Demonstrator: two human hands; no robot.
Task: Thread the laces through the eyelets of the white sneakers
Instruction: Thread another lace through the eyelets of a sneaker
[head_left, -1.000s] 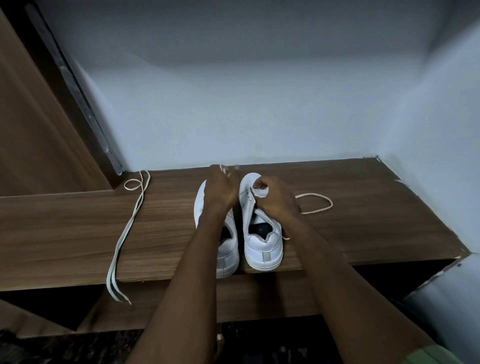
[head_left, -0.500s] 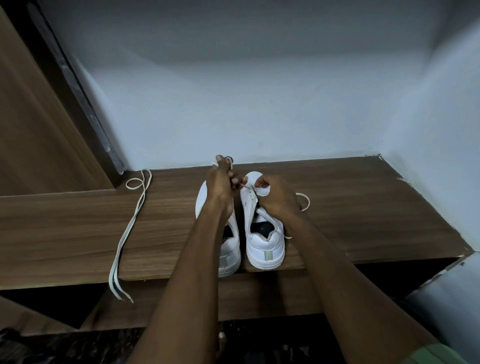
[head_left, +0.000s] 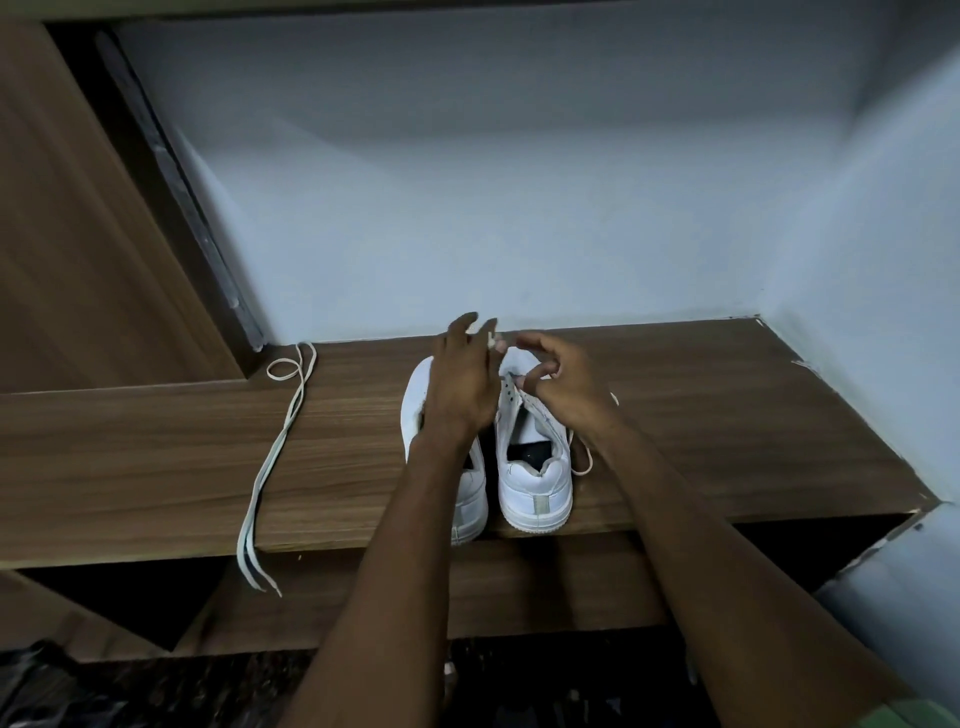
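Note:
Two white sneakers stand side by side on the wooden shelf (head_left: 727, 415), heels toward me. My left forearm covers much of the left sneaker (head_left: 470, 499). The right sneaker (head_left: 535, 467) shows its open collar and eyelet row. Above the toes, my left hand (head_left: 462, 379) pinches the end of a white lace (head_left: 491, 340) between its raised fingertips. My right hand (head_left: 563, 389) is curled over the right sneaker's front, its fingertips pinching the upper by the eyelets. The rest of that lace trails beside the shoe's right side. A second lace (head_left: 272, 447) lies loose on the shelf to the left.
The spare lace's ends hang over the shelf's front edge. A pale wall (head_left: 519, 208) closes the back and right side. A wooden panel (head_left: 78, 260) stands at the left. Below the shelf is a dark recess (head_left: 810, 551).
My left hand has risen and drawn the lace upward. The lace loop to the right of the right sneaker has shrunk to a short trail. My right hand's fingers have loosened slightly.

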